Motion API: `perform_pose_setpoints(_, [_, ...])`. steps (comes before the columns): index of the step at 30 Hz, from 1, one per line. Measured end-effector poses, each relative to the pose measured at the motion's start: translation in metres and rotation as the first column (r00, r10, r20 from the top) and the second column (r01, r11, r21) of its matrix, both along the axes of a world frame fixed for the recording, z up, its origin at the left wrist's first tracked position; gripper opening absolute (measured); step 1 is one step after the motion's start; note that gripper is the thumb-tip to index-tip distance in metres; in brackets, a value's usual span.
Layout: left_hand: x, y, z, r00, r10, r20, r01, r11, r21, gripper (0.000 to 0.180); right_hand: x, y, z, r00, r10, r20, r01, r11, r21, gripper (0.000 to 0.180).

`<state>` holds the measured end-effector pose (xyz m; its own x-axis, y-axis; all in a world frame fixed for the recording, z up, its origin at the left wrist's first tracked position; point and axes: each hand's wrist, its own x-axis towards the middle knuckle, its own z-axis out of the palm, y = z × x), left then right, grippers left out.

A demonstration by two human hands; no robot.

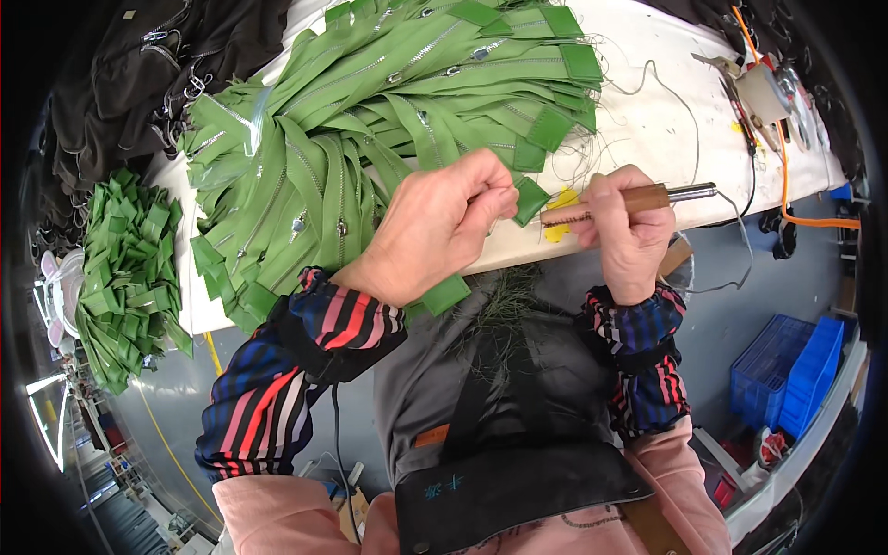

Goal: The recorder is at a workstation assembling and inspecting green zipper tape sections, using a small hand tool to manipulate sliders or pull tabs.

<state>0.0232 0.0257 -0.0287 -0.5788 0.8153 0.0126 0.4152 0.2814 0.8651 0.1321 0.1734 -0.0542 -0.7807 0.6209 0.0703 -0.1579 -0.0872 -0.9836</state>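
My left hand (444, 222) is closed in a pinch over the near edge of the table. A green zipper's square end tab (531, 201) sticks out at its fingertips; the rest of that zipper is hidden under the hand. In my right hand (629, 227) is a corded, wooden-handled hot pen, like a soldering iron (646, 198), its brown tip pointing left, close to the tab. Beyond the left hand spreads a large bundle of green zippers (324, 129) with silver teeth and pulls. Loose dark threads (504, 310) lie on my dark apron (425, 379).
Another bunch of green zippers (129, 277) hangs at the left of the white table (652, 129). Dark garments (111, 83) are heaped at the far left. Tools (740, 102) and an orange cord (784, 166) lie far right. Blue crates (786, 370) stand on the floor at right.
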Motion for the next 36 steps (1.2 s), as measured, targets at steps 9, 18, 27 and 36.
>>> perform_pose_setpoints(9, [0.001, -0.001, 0.003, 1.0, 0.005, -0.007, -0.006, 0.999, -0.039, 0.009, -0.004, -0.003, 0.001, 0.995, 0.04, 0.088, -0.047, 0.995, 0.083, 0.014])
perform_pose_setpoints(18, [0.001, -0.001, 0.0, 0.999, 0.0, -0.038, 0.0, 1.0, -0.007, 0.01, -0.005, -0.001, -0.003, 0.994, 0.093, 0.053, -0.101, 0.977, 0.186, 0.014])
perform_pose_setpoints(27, [0.002, -0.002, 0.0, 0.999, -0.01, -0.038, 0.009, 0.999, -0.032, 0.01, -0.004, -0.003, -0.001, 0.996, 0.075, 0.057, -0.083, 0.985, 0.152, 0.014])
perform_pose_setpoints(36, [-0.007, -0.019, 0.015, 0.977, -0.21, 0.034, 0.212, 0.974, -0.083, 0.012, -0.007, 0.003, -0.001, 0.991, -0.071, -0.114, 0.057, 0.991, -0.12, 0.014])
